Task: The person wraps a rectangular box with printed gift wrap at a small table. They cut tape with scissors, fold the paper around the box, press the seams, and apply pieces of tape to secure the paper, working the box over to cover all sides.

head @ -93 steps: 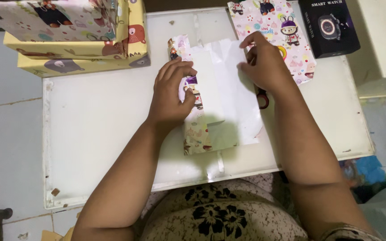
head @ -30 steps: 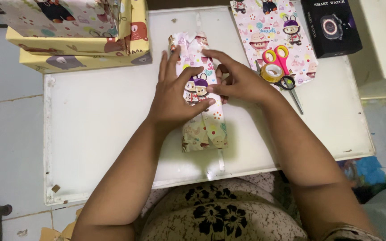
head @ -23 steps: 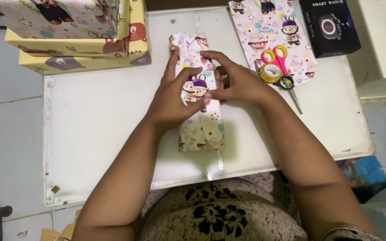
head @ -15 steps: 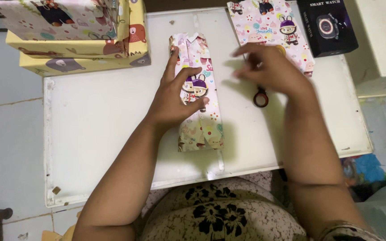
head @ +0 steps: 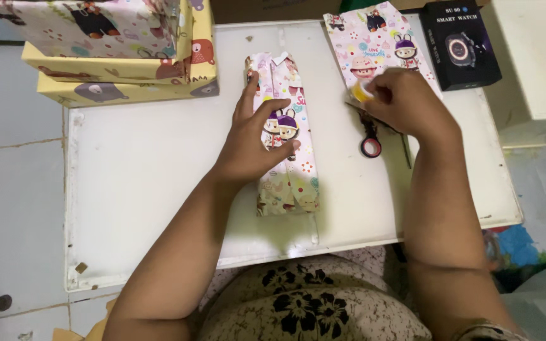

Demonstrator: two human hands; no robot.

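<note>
A long narrow package (head: pixel 291 183) wrapped in pink cartoon-print paper lies lengthwise in the middle of the white table (head: pixel 140 189). My left hand (head: pixel 254 142) rests flat on it, fingers spread, pressing the folded paper down. My right hand (head: pixel 409 104) is off to the right of the package, with its fingers closed on a small yellowish tape roll (head: pixel 362 93). Just below that hand lie scissors (head: pixel 371 147) with a red handle loop; most of them is hidden under my hand.
A sheet of the same pink paper (head: pixel 374 35) lies at the table's far right, next to a black box (head: pixel 466 44). Wrapped yellow boxes (head: pixel 121 63) are stacked at the far left. A white surface (head: pixel 538 57) stands off the right edge.
My right hand folded the paper over the package, then left it and moved right to the tape roll by the scissors. My left hand stayed on the package.
</note>
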